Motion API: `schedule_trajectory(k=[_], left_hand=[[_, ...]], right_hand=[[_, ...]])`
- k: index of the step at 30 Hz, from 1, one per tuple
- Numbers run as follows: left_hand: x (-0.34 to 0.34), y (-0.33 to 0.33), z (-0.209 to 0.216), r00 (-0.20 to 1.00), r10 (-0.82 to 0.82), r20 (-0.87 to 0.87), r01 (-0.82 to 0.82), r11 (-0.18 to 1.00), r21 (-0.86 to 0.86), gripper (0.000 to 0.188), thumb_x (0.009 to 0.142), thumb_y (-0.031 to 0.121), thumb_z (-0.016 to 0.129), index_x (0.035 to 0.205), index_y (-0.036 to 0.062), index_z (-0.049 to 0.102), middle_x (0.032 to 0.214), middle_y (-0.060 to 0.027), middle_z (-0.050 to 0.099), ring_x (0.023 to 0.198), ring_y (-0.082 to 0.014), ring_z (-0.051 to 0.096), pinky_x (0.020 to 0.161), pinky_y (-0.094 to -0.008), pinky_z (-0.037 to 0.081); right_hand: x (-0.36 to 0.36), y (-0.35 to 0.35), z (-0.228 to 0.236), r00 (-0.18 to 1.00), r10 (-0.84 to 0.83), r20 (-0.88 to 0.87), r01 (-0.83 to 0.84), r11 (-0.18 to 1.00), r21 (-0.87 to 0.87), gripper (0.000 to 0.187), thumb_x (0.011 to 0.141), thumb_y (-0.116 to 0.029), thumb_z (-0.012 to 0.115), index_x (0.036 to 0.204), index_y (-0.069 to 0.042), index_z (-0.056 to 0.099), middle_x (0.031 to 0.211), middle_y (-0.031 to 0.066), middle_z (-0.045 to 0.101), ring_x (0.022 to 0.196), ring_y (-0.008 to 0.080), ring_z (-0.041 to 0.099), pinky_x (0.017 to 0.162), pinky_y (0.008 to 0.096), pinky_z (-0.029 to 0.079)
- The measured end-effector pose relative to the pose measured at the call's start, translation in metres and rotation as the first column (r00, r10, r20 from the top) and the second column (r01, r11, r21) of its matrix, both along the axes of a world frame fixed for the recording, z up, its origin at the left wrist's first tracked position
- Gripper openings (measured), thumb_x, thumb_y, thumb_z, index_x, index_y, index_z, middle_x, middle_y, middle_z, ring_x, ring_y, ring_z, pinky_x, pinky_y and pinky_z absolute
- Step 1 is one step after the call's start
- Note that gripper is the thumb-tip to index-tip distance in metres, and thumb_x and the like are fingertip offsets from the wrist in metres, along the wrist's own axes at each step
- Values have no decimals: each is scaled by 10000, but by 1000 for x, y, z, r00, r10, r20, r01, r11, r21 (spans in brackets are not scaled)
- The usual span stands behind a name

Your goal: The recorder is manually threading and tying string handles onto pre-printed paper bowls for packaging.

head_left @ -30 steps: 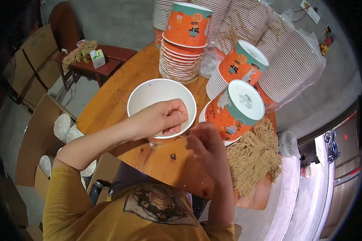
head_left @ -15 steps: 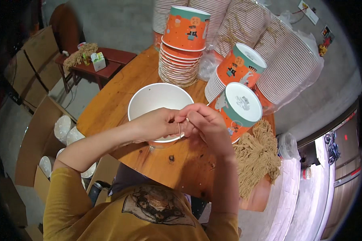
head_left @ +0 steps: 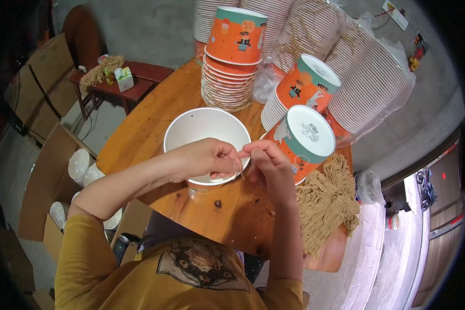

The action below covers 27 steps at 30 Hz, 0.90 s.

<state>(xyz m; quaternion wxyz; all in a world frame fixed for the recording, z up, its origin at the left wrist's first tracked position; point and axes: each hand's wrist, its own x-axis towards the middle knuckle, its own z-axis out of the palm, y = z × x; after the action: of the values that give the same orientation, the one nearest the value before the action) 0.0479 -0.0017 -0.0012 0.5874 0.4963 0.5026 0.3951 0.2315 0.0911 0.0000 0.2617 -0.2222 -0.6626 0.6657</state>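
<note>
A white-lined paper bucket (head_left: 191, 126) stands open end up on the wooden table, with a small hole below its far rim. Over its near right rim, my left hand (head_left: 219, 159) pinches a thin tan cord (head_left: 242, 173), whose short end hangs below the fingers. My right hand (head_left: 269, 163) meets it from the right, index finger reaching to the left fingertips and the other fingers curled. Its grip on the cord is partly hidden. Just right of that hand, an upside-down orange and green bucket (head_left: 309, 135) tops a leaning stack.
A bundle of tan cords (head_left: 328, 204) lies at the table's right side. Behind the open bucket rises a stack of orange buckets (head_left: 232, 62) with cords on it. Tall plastic-wrapped bucket stacks (head_left: 369, 77) line the back. A cardboard box (head_left: 46, 181) with white buckets stands at left.
My hands have drawn slightly apart at the bucket's rim. The right index finger has straightened toward the left fingertips, and the cord loop between them no longer shows as before.
</note>
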Motion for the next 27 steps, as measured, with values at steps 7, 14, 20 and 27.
schedule_trajectory(k=[7,14,20,27], left_hand=[[6,3,2,999,37,21,-36,999,-39,150,921,128,604,983,-7,622,820,17,575,675,-46,482,614,-195,402],[6,4,1,996,63,64,-60,997,-51,105,895,107,598,938,12,612,771,14,565,645,-46,495,575,-194,408],[7,5,8,978,92,187,-54,978,-201,95,903,115,605,966,43,598,825,10,597,704,-47,544,607,-186,450],[4,6,4,973,89,213,-58,988,-145,130,886,26,608,1011,18,571,859,-15,608,729,-68,562,648,-195,471]], right_hand=[[18,-11,-34,986,-160,-39,154,806,572,127,864,-92,706,947,-53,618,841,36,614,629,103,561,571,242,462],[8,-41,-26,942,-333,-46,286,723,629,106,831,-8,708,863,-26,608,759,-13,538,591,26,453,531,187,361],[1,-52,-43,941,-323,-98,337,878,341,104,807,-37,727,839,-28,628,739,61,590,584,126,534,546,253,437],[11,-49,-29,942,-336,-22,269,712,649,134,829,-36,703,957,-45,664,735,75,589,582,143,555,547,280,454]])
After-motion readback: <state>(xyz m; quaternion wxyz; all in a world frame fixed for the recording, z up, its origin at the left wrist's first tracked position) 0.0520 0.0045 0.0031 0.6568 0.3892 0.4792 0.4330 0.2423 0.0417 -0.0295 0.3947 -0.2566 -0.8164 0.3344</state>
